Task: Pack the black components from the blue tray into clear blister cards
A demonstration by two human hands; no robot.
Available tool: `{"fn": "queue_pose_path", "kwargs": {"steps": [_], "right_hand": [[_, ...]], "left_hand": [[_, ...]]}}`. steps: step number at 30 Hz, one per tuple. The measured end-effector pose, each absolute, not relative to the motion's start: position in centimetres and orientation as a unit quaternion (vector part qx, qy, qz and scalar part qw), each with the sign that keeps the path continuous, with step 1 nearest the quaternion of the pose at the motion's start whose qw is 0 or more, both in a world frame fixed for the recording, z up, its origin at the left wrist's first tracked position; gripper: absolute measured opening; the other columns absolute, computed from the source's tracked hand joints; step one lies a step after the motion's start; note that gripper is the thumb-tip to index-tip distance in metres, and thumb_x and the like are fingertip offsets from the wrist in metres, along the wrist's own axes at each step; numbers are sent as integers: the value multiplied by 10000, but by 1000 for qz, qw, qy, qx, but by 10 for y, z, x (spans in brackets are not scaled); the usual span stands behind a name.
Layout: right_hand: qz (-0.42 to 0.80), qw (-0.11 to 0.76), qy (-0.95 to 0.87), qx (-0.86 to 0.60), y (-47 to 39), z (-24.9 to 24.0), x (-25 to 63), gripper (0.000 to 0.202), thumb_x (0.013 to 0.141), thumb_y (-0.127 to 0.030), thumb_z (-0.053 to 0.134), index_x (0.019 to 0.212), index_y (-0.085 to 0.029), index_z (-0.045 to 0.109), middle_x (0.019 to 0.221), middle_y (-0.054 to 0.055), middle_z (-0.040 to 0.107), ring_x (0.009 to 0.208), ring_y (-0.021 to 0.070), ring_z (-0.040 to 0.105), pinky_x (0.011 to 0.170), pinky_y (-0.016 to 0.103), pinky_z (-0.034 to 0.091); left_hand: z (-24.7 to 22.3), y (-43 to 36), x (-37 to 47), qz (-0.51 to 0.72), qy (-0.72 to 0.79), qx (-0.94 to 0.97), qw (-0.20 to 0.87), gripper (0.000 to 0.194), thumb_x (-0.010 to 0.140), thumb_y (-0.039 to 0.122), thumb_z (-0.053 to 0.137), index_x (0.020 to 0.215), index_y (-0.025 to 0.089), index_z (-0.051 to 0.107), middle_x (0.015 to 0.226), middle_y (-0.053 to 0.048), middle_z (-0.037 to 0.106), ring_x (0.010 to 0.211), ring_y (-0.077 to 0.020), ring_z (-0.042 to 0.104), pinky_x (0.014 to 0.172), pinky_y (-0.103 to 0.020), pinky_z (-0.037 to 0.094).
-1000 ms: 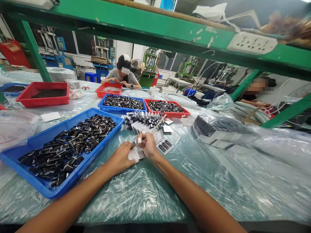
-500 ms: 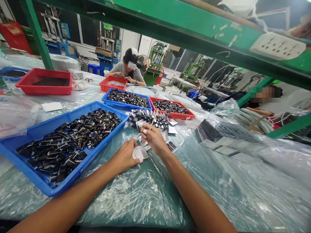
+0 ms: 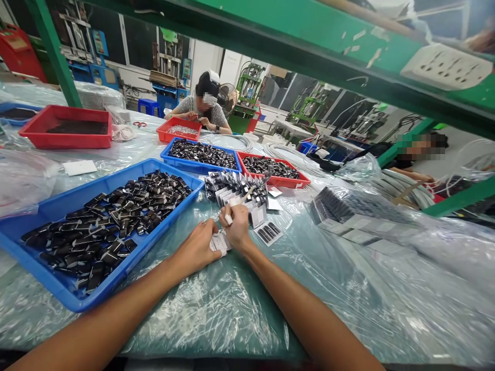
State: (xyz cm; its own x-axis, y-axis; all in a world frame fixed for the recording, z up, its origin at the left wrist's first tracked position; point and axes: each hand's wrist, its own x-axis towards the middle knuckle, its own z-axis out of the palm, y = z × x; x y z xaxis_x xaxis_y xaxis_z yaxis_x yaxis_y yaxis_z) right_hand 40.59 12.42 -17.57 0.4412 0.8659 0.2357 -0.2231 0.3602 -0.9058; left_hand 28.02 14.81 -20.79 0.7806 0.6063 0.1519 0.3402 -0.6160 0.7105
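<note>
Near the middle of the plastic-covered table, my left hand [image 3: 200, 242] pinches a small white card [image 3: 218, 242] between thumb and fingers. My right hand [image 3: 236, 222], with white wrapping on a finger, is closed around a thin wooden stick [image 3: 248, 195] right over the card's right side. What the stick's lower end touches is hidden by the fingers. Just beyond are white cards with black pieces [image 3: 235, 188] packed in a row. One card with several black strips [image 3: 268, 233] lies flat to the right of my right hand.
A large blue tray [image 3: 170, 222] of black pieces stands at left. Farther back are a smaller blue tray [image 3: 201, 166] and red trays [image 3: 284, 182]. Stacked cards [image 3: 348, 219] under plastic lie right. A green beam [image 3: 294, 38] crosses above; a person [image 3: 209, 105] sits opposite.
My right hand has come down and left, closer to the card, and the stick is lower. The flat card with black strips shows more fully. The view has shifted slightly.
</note>
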Motion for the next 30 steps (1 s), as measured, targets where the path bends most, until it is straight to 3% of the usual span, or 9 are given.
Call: {"fn": "queue_pose_path", "kwargs": {"steps": [7,12,14,17,23,30], "right_hand": [[549,585,-386,-456,94,-153,414,519,797,-427,621,433,-195,334,394,-94,207,335,30,124,364,201,65],[465,731,-336,-369,97,-151,415,481,797,-322,578,434,-186,293,413,-89,192,349,36,133,382,197,153],[453,754,-322,-350,105,-158,409,468,798,-312,558,436,-186,290,411,-86,192,346,40,131,384,202,155],[445,754,-320,-362,115,-169,399,452,789,-322,557,443,-190,297,407,-85,200,340,43,140,383,208,139],[407,745,-370,-376,119,-175,390,467,770,-352,602,437,-191,317,424,-78,239,346,42,176,383,224,116],[397,756,-357,-379,119,-176,389,520,788,-421,607,445,-200,286,425,-86,202,345,41,156,388,228,113]], "left_hand": [[-203,142,276,194,259,893,312,265,740,288,576,943,201,429,922,-73,545,914,-280,548,736,-368,427],[-196,147,269,183,256,910,270,498,698,407,653,1093,161,477,1080,-124,536,1041,-327,510,864,-443,440],[-196,149,265,166,260,921,238,449,702,403,638,1055,153,517,1083,-139,527,1058,-343,495,887,-463,431],[-198,150,264,142,261,928,226,329,728,343,590,993,153,549,1036,-137,531,1026,-331,507,865,-445,437],[-204,152,266,162,263,918,249,401,740,456,610,997,155,545,993,-121,545,967,-315,525,815,-433,440],[-205,153,267,159,262,918,250,428,729,477,636,986,150,534,1008,-131,548,947,-315,530,821,-441,442]]}}
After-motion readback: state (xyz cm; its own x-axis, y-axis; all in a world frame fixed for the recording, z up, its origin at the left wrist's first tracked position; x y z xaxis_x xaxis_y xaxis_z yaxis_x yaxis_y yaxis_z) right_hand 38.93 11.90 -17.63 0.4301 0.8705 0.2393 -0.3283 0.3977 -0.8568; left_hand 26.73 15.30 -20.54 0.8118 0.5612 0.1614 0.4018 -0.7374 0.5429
